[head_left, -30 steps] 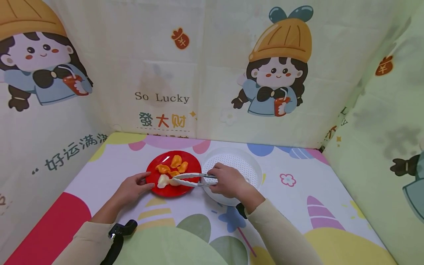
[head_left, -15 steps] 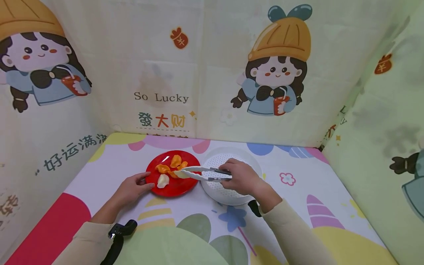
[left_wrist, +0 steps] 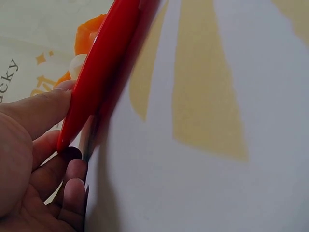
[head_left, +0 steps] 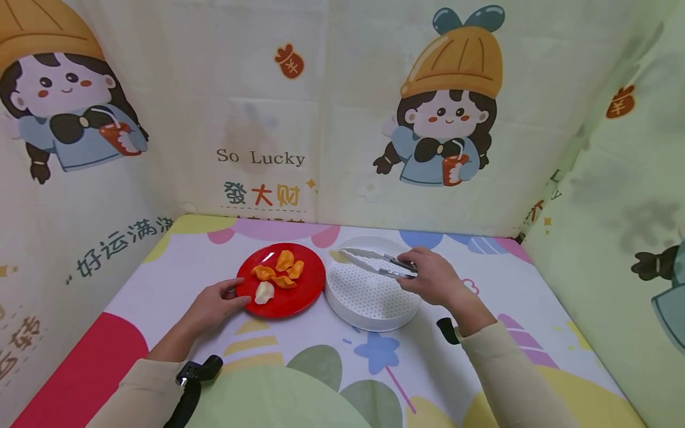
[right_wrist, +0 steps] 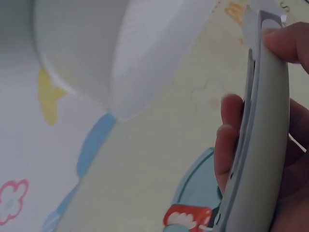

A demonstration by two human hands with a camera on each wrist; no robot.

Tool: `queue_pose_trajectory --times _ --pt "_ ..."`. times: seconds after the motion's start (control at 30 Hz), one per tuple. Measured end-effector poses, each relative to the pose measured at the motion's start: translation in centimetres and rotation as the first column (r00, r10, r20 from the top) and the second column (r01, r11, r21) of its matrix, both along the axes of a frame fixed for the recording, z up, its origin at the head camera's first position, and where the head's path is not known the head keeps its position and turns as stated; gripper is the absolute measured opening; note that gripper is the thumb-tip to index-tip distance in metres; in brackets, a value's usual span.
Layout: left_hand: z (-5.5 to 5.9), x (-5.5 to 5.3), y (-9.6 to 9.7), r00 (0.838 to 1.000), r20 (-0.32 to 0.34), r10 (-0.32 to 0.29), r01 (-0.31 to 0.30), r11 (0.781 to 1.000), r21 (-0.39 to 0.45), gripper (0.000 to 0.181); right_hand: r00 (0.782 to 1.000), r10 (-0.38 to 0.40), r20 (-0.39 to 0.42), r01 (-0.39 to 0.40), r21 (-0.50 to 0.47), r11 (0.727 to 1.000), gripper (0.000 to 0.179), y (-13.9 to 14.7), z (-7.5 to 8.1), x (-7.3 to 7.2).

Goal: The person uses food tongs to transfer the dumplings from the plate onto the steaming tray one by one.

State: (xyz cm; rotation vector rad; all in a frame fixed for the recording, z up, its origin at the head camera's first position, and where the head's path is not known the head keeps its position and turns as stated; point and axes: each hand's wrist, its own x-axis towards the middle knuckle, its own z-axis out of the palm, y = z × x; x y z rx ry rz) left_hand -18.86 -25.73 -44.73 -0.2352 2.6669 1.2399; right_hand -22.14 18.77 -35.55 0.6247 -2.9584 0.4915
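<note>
My left hand (head_left: 214,306) pinches the near-left rim of a red plate (head_left: 307,291); in the left wrist view the thumb (left_wrist: 46,108) lies over the rim with fingers below. On the plate are several orange dumplings (head_left: 285,260) and one white dumpling (head_left: 264,292). My right hand (head_left: 436,276) grips a pair of tongs (head_left: 393,261). At the tongs' tips is a pale yellowish dumpling (head_left: 338,256), above the far-left part of a white round steamer tray (head_left: 374,324) with a perforated base. The right wrist view shows the tongs' handle, not their tips.
Plate and tray stand side by side, almost touching, on a table with a colourful printed cloth (head_left: 299,380). A cream printed curtain (head_left: 342,119) rises behind the table and along both sides. A black wrist strap (head_left: 184,404) is on the left sleeve.
My right hand has moved right and the tongs have lifted the pale dumpling off the red plate, carrying it over the white tray. The left hand has stayed at the plate's rim.
</note>
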Motion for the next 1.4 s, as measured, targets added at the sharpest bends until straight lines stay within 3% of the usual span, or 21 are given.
queue_pose_trajectory --times 0.13,0.4,0.7,0.97,1.4 --pt "0.0 0.0 0.0 1.0 0.007 0.005 -0.005 1.0 0.001 0.074 0.998 -0.054 -0.036 0.056 0.04 0.998 0.043 1.4 -0.7 -0.3" --pt "0.1 0.1 0.1 1.0 0.005 0.003 -0.003 1.0 -0.003 0.074 0.99 -0.138 -0.032 0.14 0.074 0.987 0.046 2.9 -2.0 -0.8" --pt "0.1 0.2 0.1 1.0 0.0 0.004 -0.004 1.0 0.0 0.073 0.987 -0.156 -0.032 0.158 0.083 0.984 0.046 4.2 -3.0 -1.8" --pt "0.2 0.2 0.1 1.0 -0.011 -0.012 0.012 1.0 -0.015 0.074 0.982 -0.187 0.032 0.183 0.092 0.979 0.049 4.3 -3.1 -2.6" --pt "0.0 0.3 0.2 1.0 -0.005 -0.002 0.002 1.0 -0.003 0.073 0.977 -0.207 0.06 0.202 0.075 0.976 0.049 4.1 -3.3 -3.1"
